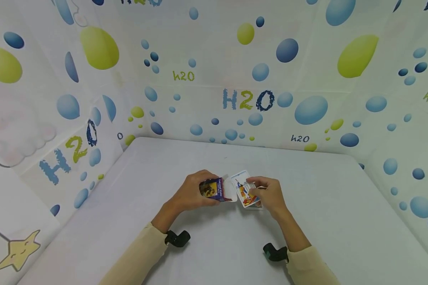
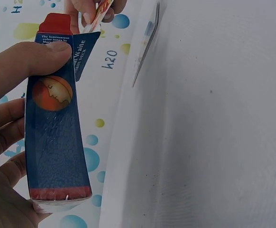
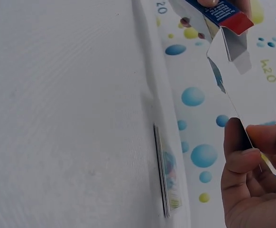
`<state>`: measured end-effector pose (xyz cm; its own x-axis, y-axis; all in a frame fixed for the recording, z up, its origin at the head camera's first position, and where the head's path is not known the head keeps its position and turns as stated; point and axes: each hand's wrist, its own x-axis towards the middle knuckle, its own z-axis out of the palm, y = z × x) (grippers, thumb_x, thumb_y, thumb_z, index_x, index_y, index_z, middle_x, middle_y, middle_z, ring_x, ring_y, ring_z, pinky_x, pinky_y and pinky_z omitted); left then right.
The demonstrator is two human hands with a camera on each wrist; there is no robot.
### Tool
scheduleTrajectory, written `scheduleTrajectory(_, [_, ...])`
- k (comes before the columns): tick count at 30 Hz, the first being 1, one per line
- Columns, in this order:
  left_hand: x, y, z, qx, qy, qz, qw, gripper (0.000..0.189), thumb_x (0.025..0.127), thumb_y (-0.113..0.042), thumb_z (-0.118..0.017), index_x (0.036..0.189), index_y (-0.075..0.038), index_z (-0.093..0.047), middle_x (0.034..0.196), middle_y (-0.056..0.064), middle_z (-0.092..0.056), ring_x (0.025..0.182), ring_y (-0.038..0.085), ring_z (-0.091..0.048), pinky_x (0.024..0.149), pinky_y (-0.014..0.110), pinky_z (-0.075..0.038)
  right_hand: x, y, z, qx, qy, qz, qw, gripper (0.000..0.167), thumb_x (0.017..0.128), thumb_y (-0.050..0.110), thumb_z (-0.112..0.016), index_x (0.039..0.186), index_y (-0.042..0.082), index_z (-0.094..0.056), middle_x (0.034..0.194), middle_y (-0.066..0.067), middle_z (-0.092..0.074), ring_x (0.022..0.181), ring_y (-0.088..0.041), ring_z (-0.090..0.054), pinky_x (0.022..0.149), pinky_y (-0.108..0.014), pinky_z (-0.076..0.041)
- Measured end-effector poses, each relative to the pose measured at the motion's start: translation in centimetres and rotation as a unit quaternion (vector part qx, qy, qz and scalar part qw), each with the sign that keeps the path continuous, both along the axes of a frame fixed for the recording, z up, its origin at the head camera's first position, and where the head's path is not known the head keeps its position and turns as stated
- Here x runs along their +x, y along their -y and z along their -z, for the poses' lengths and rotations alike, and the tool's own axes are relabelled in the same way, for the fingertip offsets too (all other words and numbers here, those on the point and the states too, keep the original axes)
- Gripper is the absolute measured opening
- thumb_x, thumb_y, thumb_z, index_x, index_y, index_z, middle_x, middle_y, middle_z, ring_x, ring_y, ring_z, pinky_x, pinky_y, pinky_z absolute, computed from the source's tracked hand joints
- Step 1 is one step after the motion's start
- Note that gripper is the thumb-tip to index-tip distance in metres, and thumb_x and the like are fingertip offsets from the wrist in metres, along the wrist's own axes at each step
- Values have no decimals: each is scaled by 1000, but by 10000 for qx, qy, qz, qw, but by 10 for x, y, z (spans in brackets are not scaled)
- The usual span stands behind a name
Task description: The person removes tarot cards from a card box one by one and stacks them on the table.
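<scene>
In the head view my left hand (image 1: 192, 194) grips a dark blue tarot card box (image 1: 211, 189), its opened end facing right. The left wrist view shows the thumb pressed on the narrow side of the box (image 2: 55, 137), near the red end flap. My right hand (image 1: 274, 196) pinches a colourful picture card (image 1: 243, 190) between thumb and fingers, close beside the white flaps of the box. Edge-on, the card (image 3: 240, 118) looks thin in the right wrist view. Beneath it, a small stack of cards (image 3: 161, 175) lies on the table.
A white table (image 1: 157, 166) stretches around both hands. Behind it and at the sides hangs a white curtain (image 1: 214, 71) printed with blue and green drops and H2O lettering. A dark wrist camera (image 1: 178, 238) sits on the left wrist, another (image 1: 275, 252) on the right.
</scene>
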<state>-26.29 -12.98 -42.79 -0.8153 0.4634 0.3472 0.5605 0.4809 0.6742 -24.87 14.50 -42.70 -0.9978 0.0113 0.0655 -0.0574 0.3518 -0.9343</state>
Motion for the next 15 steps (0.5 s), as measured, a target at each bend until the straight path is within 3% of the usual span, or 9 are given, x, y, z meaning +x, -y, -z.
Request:
scheduleTrajectory(8, [0, 0, -1, -36, 39, -40, 10000, 66, 69, -28, -95, 128, -18, -67, 121, -7, -65, 112, 13, -59, 96, 36, -54, -3, -3, 3, 296, 242, 359, 9986, 29, 86, -1, -69, 112, 9, -77, 98, -11, -63, 94, -23, -54, 71, -23, -49])
scheduleTrajectory(15, [0, 1, 0, -17, 53, -23, 10000, 67, 68, -29, -95, 128, -17, -67, 119, -6, -65, 111, 14, -59, 96, 36, -54, -4, -10, 5, 232, 483, 448, 9976, 30, 86, -1, -69, 114, 6, -76, 99, -12, -59, 88, -22, -55, 57, -23, -52])
